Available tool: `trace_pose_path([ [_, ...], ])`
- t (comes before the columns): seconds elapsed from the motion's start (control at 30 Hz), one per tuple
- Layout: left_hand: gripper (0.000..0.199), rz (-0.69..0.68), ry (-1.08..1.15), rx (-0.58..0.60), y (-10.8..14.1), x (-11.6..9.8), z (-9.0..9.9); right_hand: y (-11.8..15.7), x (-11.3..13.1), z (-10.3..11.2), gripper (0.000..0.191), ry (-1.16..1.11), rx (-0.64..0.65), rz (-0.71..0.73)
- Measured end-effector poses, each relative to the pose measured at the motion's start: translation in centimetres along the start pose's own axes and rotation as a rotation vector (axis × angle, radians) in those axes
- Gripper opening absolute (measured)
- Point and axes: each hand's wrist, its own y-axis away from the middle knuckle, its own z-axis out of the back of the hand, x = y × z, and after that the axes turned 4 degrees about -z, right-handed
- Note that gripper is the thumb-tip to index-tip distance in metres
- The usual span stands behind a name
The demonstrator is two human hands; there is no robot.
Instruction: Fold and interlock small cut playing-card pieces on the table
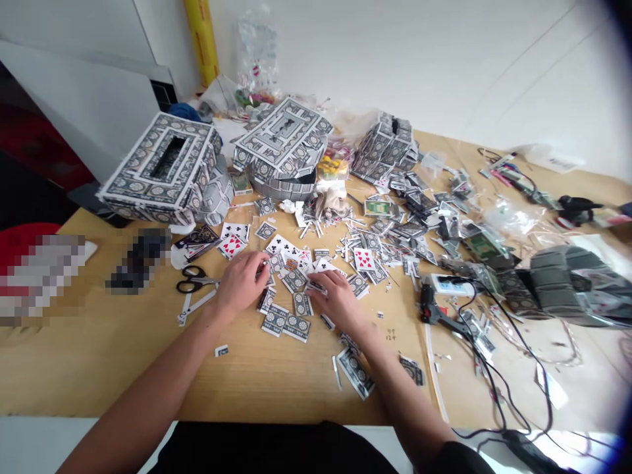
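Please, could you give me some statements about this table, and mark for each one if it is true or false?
1. Black-handled metal scissors lie left of the bare left hand. True.
2. The black plastic glue gun lies left of both hands. False: it lies to their right.
3. The leftmost grey-patterned box has a round opening on top. False: the opening is rectangular.
4. A yellow tube stands behind the boxes. True.

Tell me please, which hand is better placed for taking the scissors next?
Probably the left hand: the scissors lie just beside its wrist, while the right hand is farther, across the cards.
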Motion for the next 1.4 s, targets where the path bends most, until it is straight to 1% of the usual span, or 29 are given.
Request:
trace_pose_path([
  [0.07,0.012,0.027,-0.02,0.002,0.0,0.1,-0.1,-0.1,-0.2,-0.2,0.03,-0.033,0.008,-0.009],
  [0.13,0.015,0.049,-0.075,-0.005,-0.1,0.0,0.0,-0.2,-0.2,-0.4,0.027,-0.07,0.012,-0.024],
  [0.23,0.02,0.035,-0.144,-0.008,-0.1,-0.9,0.2,-0.2,0.1,-0.5,0.019,-0.134,0.012,-0.071],
  [0.3,0.022,-0.037,-0.128,0.044,-0.1,-2.0,0.2,-0.1,0.4,-0.6,0.016,-0.185,-0.004,-0.102],
  [0.4,0.029,-0.133,-0.085,0.176,0.4,-3.6,-0.5,0.2,0.8,-0.7,0.016,-0.277,-0.055,-0.111],
  [0.5,0.035,-0.147,-0.076,0.267,0.8,-4.5,-1.4,0.6,0.9,-1.1,0.02,-0.345,-0.111,-0.128],
  [0.57,0.031,-0.141,-0.08,0.284,0.9,-4.5,-1.9,0.8,0.9,-1.4,0.024,-0.382,-0.129,-0.157],
  [0.63,0.025,-0.136,-0.076,0.269,0.9,-4.4,-2.0,1.0,0.8,-1.7,0.026,-0.429,-0.127,-0.189],
  [0.73,0.017,-0.139,-0.047,0.215,0.7,-4.1,-1.8,1.0,0.6,-1.9,0.028,-0.495,-0.134,-0.226],
  [0.83,0.017,-0.131,-0.029,0.165,0.5,-3.7,-1.4,1.1,0.6,-2.0,0.027,-0.543,-0.154,-0.235],
  [0.93,0.019,-0.117,-0.012,0.126,0.4,-3.5,-0.9,1.3,0.7,-2.1,0.027,-0.623,-0.144,-0.273],
  [1.1,0.014,-0.097,0.103,0.038,0.6,-4.0,-0.5,1.6,1.5,-2.3,0.026,-0.714,-0.139,-0.32],
  [1.3,0.011,-0.067,0.232,0.066,1.2,-4.2,-1.2,1.5,2.9,-2.1,0.028,-0.836,-0.102,-0.33],
  [1.4,0.018,-0.099,0.267,0.063,1.4,-4.1,-1.7,1.6,2.9,-2.1,0.028,-0.845,-0.083,-0.324],
])
